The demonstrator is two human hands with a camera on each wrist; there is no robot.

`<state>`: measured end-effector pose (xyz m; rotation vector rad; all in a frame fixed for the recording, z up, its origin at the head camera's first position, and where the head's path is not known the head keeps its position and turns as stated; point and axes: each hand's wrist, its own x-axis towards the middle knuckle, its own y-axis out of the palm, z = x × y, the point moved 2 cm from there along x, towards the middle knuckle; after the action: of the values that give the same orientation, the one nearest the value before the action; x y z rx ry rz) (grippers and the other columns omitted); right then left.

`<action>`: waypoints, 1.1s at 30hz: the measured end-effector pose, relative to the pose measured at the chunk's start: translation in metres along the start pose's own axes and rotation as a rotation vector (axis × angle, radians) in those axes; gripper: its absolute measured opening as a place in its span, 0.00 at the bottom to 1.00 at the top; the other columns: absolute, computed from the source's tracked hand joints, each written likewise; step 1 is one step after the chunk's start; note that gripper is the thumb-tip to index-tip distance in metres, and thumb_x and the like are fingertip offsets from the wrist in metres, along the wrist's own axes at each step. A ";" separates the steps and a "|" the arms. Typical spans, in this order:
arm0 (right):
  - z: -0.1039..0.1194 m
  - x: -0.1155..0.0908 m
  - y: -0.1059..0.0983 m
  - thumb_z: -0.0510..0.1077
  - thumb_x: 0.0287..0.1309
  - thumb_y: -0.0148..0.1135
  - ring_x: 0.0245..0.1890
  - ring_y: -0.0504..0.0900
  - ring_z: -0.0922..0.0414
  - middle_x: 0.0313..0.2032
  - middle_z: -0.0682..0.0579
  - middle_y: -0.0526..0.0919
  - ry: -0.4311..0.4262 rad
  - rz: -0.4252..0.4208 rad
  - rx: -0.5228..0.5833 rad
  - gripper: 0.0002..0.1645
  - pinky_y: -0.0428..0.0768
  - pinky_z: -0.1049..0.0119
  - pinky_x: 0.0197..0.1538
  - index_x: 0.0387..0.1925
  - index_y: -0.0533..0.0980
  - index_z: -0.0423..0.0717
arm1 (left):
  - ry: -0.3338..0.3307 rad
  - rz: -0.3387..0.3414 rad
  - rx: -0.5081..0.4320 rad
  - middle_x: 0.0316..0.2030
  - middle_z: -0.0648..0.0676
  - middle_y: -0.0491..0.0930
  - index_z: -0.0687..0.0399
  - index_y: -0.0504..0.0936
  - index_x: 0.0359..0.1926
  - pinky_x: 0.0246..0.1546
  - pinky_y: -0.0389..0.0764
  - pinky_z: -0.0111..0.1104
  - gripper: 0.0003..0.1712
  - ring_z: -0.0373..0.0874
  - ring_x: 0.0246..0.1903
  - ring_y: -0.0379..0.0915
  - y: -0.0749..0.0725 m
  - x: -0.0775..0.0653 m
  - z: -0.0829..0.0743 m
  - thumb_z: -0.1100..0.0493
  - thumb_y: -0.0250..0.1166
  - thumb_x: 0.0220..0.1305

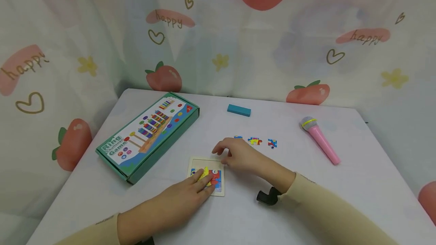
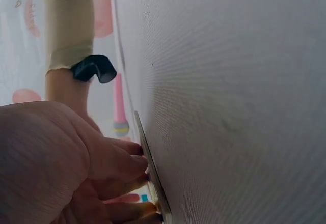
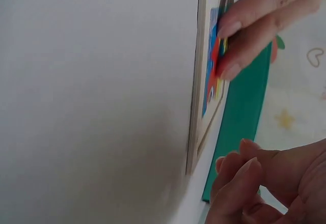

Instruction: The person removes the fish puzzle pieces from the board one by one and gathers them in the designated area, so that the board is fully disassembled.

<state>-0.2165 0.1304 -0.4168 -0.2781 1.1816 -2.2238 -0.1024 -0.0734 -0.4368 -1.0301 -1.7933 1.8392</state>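
Observation:
A small wooden jigsaw board [image 1: 206, 163] lies on the table, its lower part filled with colourful puzzle pieces [image 1: 215, 174] and its upper part bare wood. My left hand [image 1: 180, 199] rests on the board, with outstretched fingers [image 3: 234, 66] pressing the pieces in the right wrist view. Over the board's upper right corner hovers my right hand [image 1: 243, 157]. Its fingers [image 3: 232, 191] are loosely curled near the thumb in the right wrist view, and nothing shows between them. Beyond it lie a yellow and red puzzle piece [image 1: 254, 141], a blue one [image 1: 272, 143] and another partly hidden one [image 1: 238, 137].
Left of the board lies a green ring game box [image 1: 150, 135] at a slant. A blue block [image 1: 239, 110] sits toward the back, and a pink toy microphone [image 1: 321, 141] lies at the right. Printed curtains [image 1: 218, 37] stand behind the white table [image 1: 357, 184].

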 end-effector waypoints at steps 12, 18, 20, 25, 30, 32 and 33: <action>0.018 0.013 0.026 0.34 0.69 0.69 0.32 0.82 0.55 0.47 0.53 0.87 0.048 0.084 0.220 0.17 0.84 0.68 0.35 0.55 0.86 0.51 | 0.049 -0.058 -0.028 0.77 0.50 0.74 0.49 0.78 0.74 0.72 0.79 0.41 0.30 0.50 0.78 0.69 -0.005 -0.003 0.001 0.57 0.71 0.73; 0.022 0.015 0.036 0.35 0.69 0.69 0.39 0.81 0.57 0.45 0.55 0.87 0.044 0.101 0.248 0.16 0.85 0.69 0.40 0.54 0.86 0.52 | 0.048 -0.016 -0.016 0.75 0.49 0.76 0.49 0.80 0.72 0.71 0.79 0.41 0.29 0.48 0.76 0.73 -0.007 -0.009 0.000 0.53 0.72 0.73; 0.025 0.015 0.039 0.35 0.69 0.69 0.40 0.81 0.57 0.44 0.55 0.86 0.044 0.105 0.254 0.15 0.85 0.69 0.40 0.54 0.86 0.51 | 0.038 -0.011 -0.004 0.74 0.50 0.78 0.50 0.81 0.71 0.70 0.80 0.42 0.28 0.49 0.75 0.74 -0.008 -0.013 -0.002 0.53 0.72 0.73; 0.029 0.014 0.044 0.34 0.68 0.70 0.43 0.81 0.56 0.43 0.54 0.84 0.063 0.104 0.252 0.16 0.86 0.69 0.44 0.54 0.86 0.50 | 0.000 -0.025 0.012 0.71 0.51 0.81 0.51 0.82 0.70 0.68 0.82 0.43 0.26 0.50 0.73 0.77 -0.007 -0.021 -0.005 0.55 0.70 0.73; 0.029 0.012 0.048 0.33 0.66 0.70 0.49 0.82 0.58 0.48 0.56 0.87 0.067 0.107 0.255 0.18 0.86 0.69 0.47 0.55 0.86 0.51 | -0.036 0.027 -0.010 0.73 0.51 0.79 0.50 0.82 0.71 0.67 0.83 0.42 0.29 0.49 0.75 0.74 -0.006 -0.023 -0.004 0.52 0.72 0.72; 0.029 0.011 0.049 0.33 0.66 0.70 0.49 0.82 0.58 0.48 0.56 0.88 0.059 0.114 0.253 0.19 0.86 0.70 0.47 0.55 0.86 0.51 | -0.034 0.031 -0.014 0.73 0.51 0.79 0.50 0.82 0.70 0.67 0.84 0.42 0.28 0.49 0.74 0.75 -0.006 -0.022 -0.003 0.52 0.72 0.72; 0.029 0.011 0.049 0.33 0.66 0.70 0.49 0.82 0.58 0.48 0.56 0.88 0.058 0.118 0.249 0.19 0.85 0.70 0.47 0.55 0.86 0.51 | -0.032 0.029 -0.012 0.73 0.52 0.79 0.50 0.83 0.70 0.66 0.84 0.42 0.28 0.49 0.74 0.75 -0.006 -0.022 -0.003 0.53 0.72 0.71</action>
<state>-0.1921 0.0832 -0.4403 -0.0426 0.9124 -2.2580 -0.0867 -0.0861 -0.4253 -1.0419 -1.8183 1.8743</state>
